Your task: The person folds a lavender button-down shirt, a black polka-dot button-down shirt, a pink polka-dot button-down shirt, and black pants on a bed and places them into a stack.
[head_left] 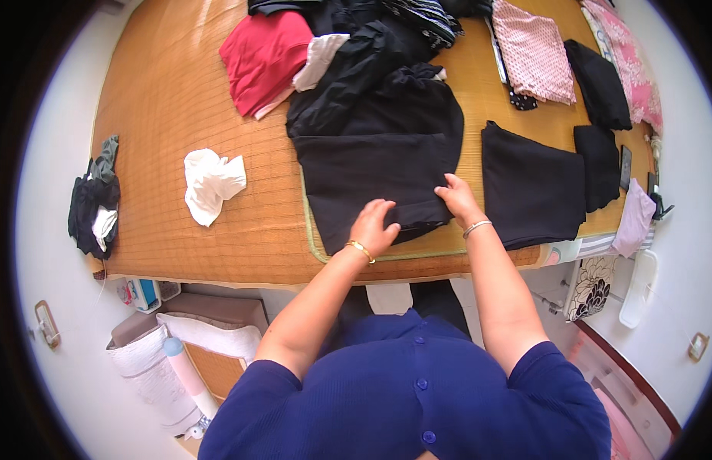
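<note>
A folded black garment (371, 172) lies on the mat in front of me, its near part doubled over with the lower edge toward me. My left hand (374, 228), a gold bracelet at its wrist, rests on the near edge with the thumb apart from the bent fingers. At the garment's right side, my right hand (459, 198) lies with thumb and forefinger apart, touching the cloth; its other fingers are partly hidden. Beyond it spreads a heap of black clothes (371, 92). To the right sits another folded black garment (532, 184).
A red garment (268, 54) lies at the far left of the heap, and a crumpled white cloth (210, 184) on the left mat (157, 100). Dark clothes (95, 207) sit at the left edge. Pink folded clothes (536, 57) and a lilac cloth (636, 218) are at right.
</note>
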Demonstrator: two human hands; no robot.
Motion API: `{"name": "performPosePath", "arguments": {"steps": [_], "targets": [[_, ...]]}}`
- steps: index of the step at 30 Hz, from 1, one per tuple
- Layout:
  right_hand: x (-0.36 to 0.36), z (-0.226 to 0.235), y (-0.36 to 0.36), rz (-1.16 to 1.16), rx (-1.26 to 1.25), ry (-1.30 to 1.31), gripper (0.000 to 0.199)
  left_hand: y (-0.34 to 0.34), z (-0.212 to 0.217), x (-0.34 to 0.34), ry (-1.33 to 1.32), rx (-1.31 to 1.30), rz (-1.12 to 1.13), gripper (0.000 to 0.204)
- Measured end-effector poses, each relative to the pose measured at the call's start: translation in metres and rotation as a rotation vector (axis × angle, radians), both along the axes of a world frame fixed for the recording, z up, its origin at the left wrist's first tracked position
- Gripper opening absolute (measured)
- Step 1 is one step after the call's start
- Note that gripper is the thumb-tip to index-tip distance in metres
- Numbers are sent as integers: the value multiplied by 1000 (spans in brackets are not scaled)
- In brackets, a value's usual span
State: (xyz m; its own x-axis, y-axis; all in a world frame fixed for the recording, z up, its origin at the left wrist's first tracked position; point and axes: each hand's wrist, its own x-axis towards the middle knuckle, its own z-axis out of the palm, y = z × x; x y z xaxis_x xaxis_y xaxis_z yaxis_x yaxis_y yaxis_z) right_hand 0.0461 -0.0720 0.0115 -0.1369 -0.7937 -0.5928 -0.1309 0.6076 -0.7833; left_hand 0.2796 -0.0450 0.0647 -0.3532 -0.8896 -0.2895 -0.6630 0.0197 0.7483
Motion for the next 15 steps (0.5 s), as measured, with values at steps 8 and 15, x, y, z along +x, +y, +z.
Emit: {"name": "performPosePath", "arguments": {"steps": [8,15], "targets": [[-12,36,3,274,-191,380,53,5,-6,-45,-259,-206,-58,37],[-107,116,6,140,-322,231,28,0,30,-118,-268,-201,-314,37]]}}
